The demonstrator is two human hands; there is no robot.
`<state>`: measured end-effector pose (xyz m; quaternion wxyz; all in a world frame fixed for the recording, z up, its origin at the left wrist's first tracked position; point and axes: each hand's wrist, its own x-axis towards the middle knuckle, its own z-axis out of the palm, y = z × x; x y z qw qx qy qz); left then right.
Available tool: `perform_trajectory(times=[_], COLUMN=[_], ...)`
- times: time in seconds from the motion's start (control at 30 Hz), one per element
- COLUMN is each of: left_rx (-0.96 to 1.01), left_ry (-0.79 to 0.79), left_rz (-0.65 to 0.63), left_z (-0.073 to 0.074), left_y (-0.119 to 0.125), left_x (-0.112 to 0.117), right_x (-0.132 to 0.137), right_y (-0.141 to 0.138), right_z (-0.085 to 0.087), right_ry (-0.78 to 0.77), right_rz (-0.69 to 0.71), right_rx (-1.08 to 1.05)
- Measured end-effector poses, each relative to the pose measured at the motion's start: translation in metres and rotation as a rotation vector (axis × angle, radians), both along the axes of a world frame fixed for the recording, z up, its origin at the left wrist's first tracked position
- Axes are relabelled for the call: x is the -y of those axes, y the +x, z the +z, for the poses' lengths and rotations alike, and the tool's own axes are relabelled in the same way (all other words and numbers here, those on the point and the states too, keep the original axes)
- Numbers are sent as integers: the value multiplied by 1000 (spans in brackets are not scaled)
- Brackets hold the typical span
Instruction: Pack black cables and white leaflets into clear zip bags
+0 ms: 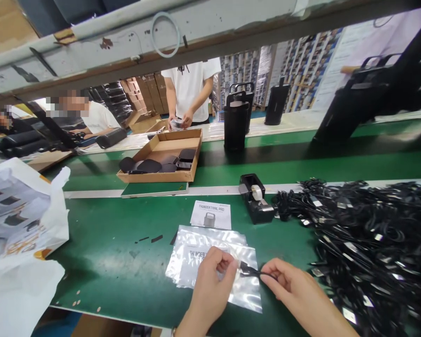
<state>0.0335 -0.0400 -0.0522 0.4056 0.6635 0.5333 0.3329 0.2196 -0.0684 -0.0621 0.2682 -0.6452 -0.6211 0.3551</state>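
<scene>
My right hand (291, 283) pinches a short black USB cable (251, 271) in front of me. At the cable's plug end, the thumb and forefinger of my left hand (214, 274) are pinched together; the plug tip is partly hidden there. Beneath both hands lie clear plastic bags (245, 297), overlapping, with a printed leaflet (188, 269) showing through. Just behind them a white "Thunder Trail Pro" leaflet (210, 215) lies flat on the green bench (115, 262).
A large heap of black cables (375, 243) covers the right side. A black tape dispenser (256, 199) stands behind the bags. A cardboard tray (161, 175) holds dark pieces. Black lantern-like devices (235, 121) stand farther back. White sacking (28, 281) is at left; co-workers are across the bench.
</scene>
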Motion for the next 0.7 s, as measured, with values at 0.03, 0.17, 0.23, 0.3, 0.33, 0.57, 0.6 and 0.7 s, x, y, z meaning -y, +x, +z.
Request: perform_trajectory(times=[0.03,0.17,0.23,0.3,0.33,0.57,0.6,0.7], left_rx=[9,15,5,-5,-7,47,72,165], left_ry=[3,39,58,75,84,169,181,214], left_rz=[-15,-74,-64,-48,-46,-52,-43,41], left_z=[1,4,7,9,10,16,18,25], left_y=[0,1,0,-1,-2,6,8,8], left_x=[1,4,6,8,9,12,11,5], right_x=[1,3,5,7,7,-7,-8,-12], right_y=[0,-1,-3,-6,-7,-28,-31,-35], right_z=[2,12,17,20,20,32,38,64], right_ry=[25,170,197,171,160,138,142,179], right_rz=[23,14,8,30,36,21,55,172], right_rx=[52,155,159,129,108,-35,-69,-121])
